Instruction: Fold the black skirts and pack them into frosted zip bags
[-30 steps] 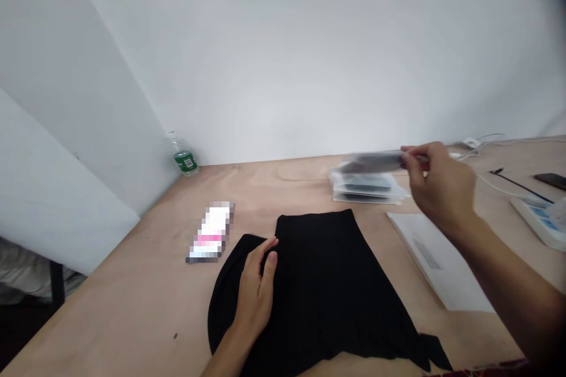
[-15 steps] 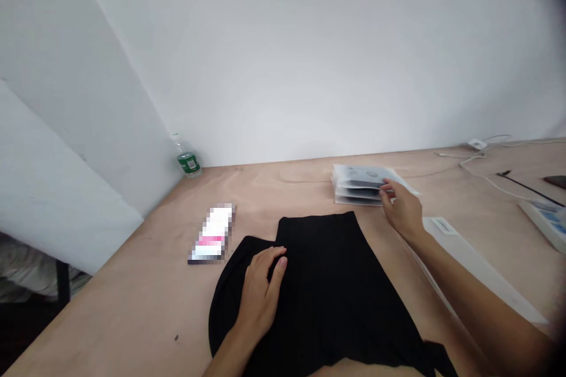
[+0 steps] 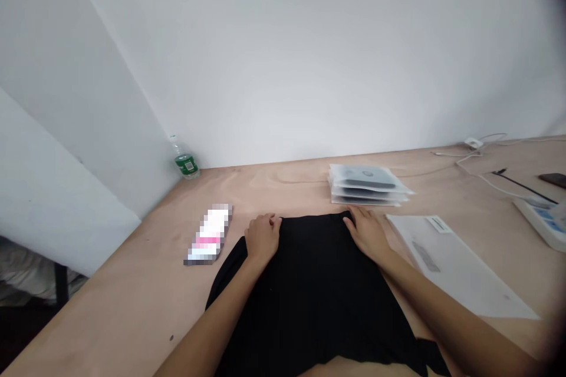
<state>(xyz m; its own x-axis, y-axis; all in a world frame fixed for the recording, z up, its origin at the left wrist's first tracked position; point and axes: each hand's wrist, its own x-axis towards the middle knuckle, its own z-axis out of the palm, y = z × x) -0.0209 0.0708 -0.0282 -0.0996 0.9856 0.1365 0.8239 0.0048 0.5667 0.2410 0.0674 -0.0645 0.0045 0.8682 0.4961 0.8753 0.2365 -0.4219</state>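
Note:
A black cloth garment [image 3: 313, 300] lies spread on the light wooden table [image 3: 119, 283], running towards me from its far edge. My left hand [image 3: 263, 237] rests at that edge's left corner, fingers curled on the cloth. My right hand [image 3: 366, 232] sits at the right corner, fingers likewise on the fabric. Both forearms lie across the garment's sides and hide part of it. Behind and to the right stands a stack of flat plastic-wrapped packets [image 3: 367, 185], not touched by either hand.
A pixelated white and pink packet [image 3: 209, 234] lies left of the cloth. A large white flat sheet [image 3: 455, 265] lies to the right. A green-labelled water bottle [image 3: 186, 160] stands in the far corner. A power strip [image 3: 542, 221], a phone [image 3: 552, 180] and cables [image 3: 473, 152] sit far right.
My right hand has left the packet stack and come down on the cloth's far right corner. My left hand has slid forward to the far left corner. The stack sits squared and still.

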